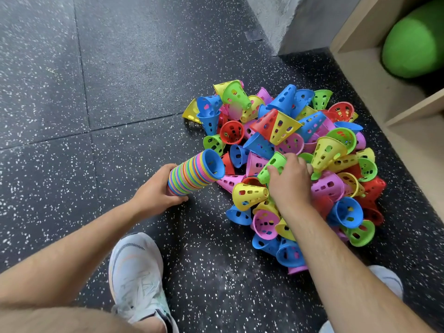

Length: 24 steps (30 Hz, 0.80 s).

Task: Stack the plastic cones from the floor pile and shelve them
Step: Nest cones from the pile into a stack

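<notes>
Head view: left hand [155, 191] grips rainbow-rimmed stack [193, 174], right hand [291, 184] holed green cone [274, 164].

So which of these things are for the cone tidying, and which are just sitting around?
For the job: cone stack in the left hand, green cone in the right hand, loose cone pile, wooden shelf.
Just lying about: green foam roller, white sneaker, grey pillar.

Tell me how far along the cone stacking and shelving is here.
Done: a long nested stack sits in the left hand. In hand: the right hand grips a green cone. Left: the pile of dozens of loose cones on the floor; no cones show in the visible compartments of the wooden shelf.
</notes>
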Each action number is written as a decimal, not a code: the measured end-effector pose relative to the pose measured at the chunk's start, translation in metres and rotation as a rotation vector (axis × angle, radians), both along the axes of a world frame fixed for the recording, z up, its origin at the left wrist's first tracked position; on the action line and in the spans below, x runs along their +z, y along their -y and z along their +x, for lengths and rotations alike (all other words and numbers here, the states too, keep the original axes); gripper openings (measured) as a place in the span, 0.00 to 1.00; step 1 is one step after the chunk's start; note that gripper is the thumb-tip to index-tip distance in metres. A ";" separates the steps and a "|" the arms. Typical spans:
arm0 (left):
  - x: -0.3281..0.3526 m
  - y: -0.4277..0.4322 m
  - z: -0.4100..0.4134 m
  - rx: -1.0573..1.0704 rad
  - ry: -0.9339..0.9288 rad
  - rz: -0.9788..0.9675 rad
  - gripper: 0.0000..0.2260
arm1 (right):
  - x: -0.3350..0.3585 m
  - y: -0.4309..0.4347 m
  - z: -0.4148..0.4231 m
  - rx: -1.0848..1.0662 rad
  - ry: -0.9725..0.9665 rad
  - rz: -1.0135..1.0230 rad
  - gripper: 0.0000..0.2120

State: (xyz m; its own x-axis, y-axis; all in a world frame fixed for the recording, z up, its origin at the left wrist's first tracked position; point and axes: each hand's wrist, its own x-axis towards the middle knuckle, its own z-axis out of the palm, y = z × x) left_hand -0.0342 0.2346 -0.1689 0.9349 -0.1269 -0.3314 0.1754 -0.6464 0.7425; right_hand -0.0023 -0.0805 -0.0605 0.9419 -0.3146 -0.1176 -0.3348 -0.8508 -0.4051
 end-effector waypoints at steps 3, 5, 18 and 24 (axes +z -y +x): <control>-0.001 -0.001 0.000 0.011 0.001 -0.011 0.35 | 0.001 -0.003 -0.002 0.082 0.152 0.029 0.12; 0.000 -0.001 -0.001 0.022 0.000 -0.022 0.35 | 0.005 -0.013 -0.002 0.155 0.302 0.067 0.09; 0.000 -0.001 -0.003 0.057 0.039 -0.042 0.34 | -0.009 -0.087 -0.020 0.421 0.323 0.492 0.10; 0.000 -0.001 -0.001 0.004 0.058 -0.022 0.34 | -0.013 -0.078 -0.022 0.432 0.132 0.574 0.18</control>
State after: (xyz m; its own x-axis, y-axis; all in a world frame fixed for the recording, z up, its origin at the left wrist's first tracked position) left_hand -0.0354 0.2353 -0.1685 0.9529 -0.1301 -0.2738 0.1340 -0.6293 0.7655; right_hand -0.0245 -0.0024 -0.0734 0.9858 0.1654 -0.0292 0.0653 -0.5375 -0.8408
